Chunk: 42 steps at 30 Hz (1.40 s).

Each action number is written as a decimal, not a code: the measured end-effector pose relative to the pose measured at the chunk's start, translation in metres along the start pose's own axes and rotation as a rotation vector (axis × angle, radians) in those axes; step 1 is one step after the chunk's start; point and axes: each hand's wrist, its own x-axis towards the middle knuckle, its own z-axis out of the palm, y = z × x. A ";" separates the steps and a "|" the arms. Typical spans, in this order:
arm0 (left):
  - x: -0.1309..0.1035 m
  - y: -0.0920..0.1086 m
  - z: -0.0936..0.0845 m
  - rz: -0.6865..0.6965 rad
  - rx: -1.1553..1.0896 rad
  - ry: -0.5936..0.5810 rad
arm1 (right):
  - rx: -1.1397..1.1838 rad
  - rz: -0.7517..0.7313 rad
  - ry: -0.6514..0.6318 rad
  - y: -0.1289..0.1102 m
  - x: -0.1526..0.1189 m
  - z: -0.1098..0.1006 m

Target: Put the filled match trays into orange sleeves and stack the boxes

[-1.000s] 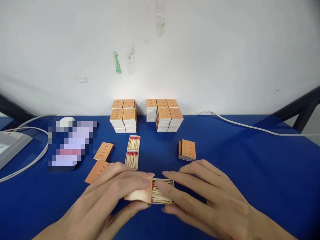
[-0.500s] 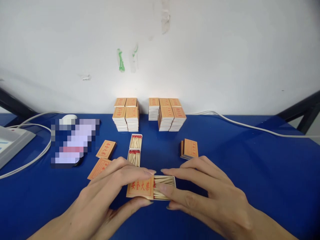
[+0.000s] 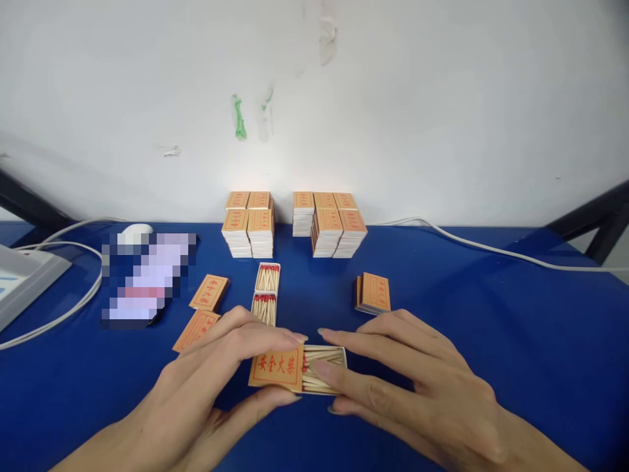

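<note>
The half-open matchbox (image 3: 276,367) is hemmed in by the left hand (image 3: 216,367) and right hand (image 3: 417,377); farther to its right, bare worktop (image 3: 531,334) gives wide passage; behind it, match-filled trays (image 3: 266,294) and a small orange pile (image 3: 375,293) flank an open lane, stopped farther back by box stacks (image 3: 339,226); to its left, orange covers (image 3: 209,292) obstruct.

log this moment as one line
left hand: holding matchbox sleeve; right hand: over matches; inner tray: partly out; matchbox stacks: further back
</note>
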 end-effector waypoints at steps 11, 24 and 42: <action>0.004 -0.003 -0.001 0.032 -0.013 0.029 | -0.015 0.000 0.026 -0.002 0.003 -0.001; 0.001 0.007 0.005 0.123 0.004 -0.010 | -0.007 -0.031 -0.001 -0.004 0.003 -0.002; 0.001 -0.003 0.003 0.041 -0.062 -0.028 | 0.187 0.067 -0.016 -0.014 0.006 -0.005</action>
